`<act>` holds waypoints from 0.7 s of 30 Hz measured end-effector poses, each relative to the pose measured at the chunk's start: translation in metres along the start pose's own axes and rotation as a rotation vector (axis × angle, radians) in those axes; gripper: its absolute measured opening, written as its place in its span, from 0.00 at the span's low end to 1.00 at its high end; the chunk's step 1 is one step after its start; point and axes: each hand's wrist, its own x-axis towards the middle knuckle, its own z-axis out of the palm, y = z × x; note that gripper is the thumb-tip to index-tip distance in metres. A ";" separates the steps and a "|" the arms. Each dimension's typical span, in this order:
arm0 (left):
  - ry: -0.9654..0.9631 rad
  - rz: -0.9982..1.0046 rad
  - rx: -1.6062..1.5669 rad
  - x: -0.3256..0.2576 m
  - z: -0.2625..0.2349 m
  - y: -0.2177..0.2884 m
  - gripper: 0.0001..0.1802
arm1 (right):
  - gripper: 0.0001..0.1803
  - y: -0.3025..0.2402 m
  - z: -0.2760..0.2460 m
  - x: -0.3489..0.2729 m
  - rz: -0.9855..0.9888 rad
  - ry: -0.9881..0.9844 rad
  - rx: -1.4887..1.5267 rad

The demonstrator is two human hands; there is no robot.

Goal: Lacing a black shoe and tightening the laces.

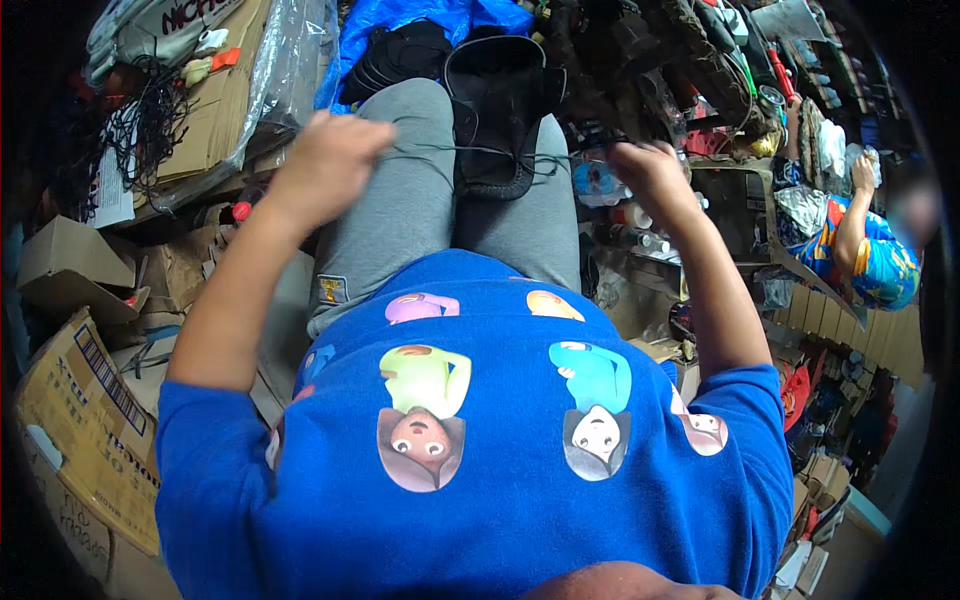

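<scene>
Black shoe-like piece (490, 100) sits between the knees (405, 110), ridged edge (500, 191) apparently formed. Left hand (335, 165) and right hand (652, 172) each grip dark cord (425, 148), spanning sideways. Cord not finished off yet, I'd judge.

- Cardboard sheet (215, 105), flat, brown; upper left, clear plastic (290, 70) at its edge.
- Box (75, 262), open, brown; left.
- Carton (95, 420), yellowish, printed; lower left.
- Sheeting (410, 12), blue; top.
- Slatted panel (830, 325), tan; right; floor or wall, unclear.
- Lighting: dimmer amid upper-right clutter (640, 45).
</scene>
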 end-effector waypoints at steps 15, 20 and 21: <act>0.268 -0.556 -0.736 -0.029 -0.011 -0.027 0.15 | 0.11 -0.023 -0.013 -0.005 0.088 -0.228 0.410; 0.653 -0.568 -0.785 -0.128 -0.097 -0.138 0.12 | 0.10 0.097 0.001 -0.083 0.156 -0.136 -0.154; 0.731 -0.712 -0.457 -0.089 -0.072 -0.095 0.13 | 0.11 0.073 0.001 -0.077 0.241 -0.123 0.024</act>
